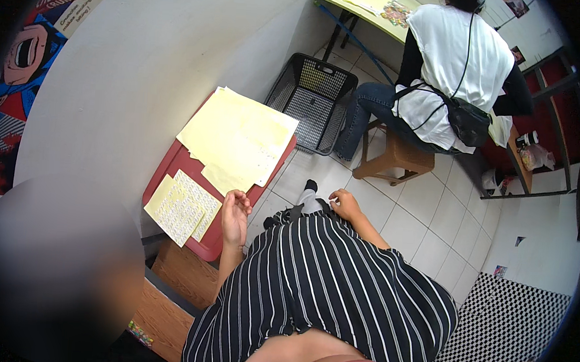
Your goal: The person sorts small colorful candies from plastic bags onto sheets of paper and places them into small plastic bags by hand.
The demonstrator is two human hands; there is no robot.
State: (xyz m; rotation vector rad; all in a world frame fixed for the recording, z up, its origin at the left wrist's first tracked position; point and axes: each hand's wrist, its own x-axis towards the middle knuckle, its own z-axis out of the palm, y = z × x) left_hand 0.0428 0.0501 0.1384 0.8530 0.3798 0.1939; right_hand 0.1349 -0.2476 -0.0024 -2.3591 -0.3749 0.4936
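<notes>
My left hand (235,221) is raised palm up beside the near edge of a red tray or tabletop (158,187), its fingers loosely bent and holding nothing. Pale yellow paper sheets (236,135) lie on that red surface, with smaller sheets covered in rows of small white pieces (180,208) nearer me. My right hand (343,205) rests over my lap at the side of my striped clothing, fingers loosely bent and apart, with nothing visible in them.
A black plastic crate (310,116) stands by the wall. A person in a white top (454,58) sits on a brown stool (392,167) at a pale table (352,4). A metal-framed shelf (527,167) is at right, a checkered mat (486,322) below it. A blurred area fills the lower left.
</notes>
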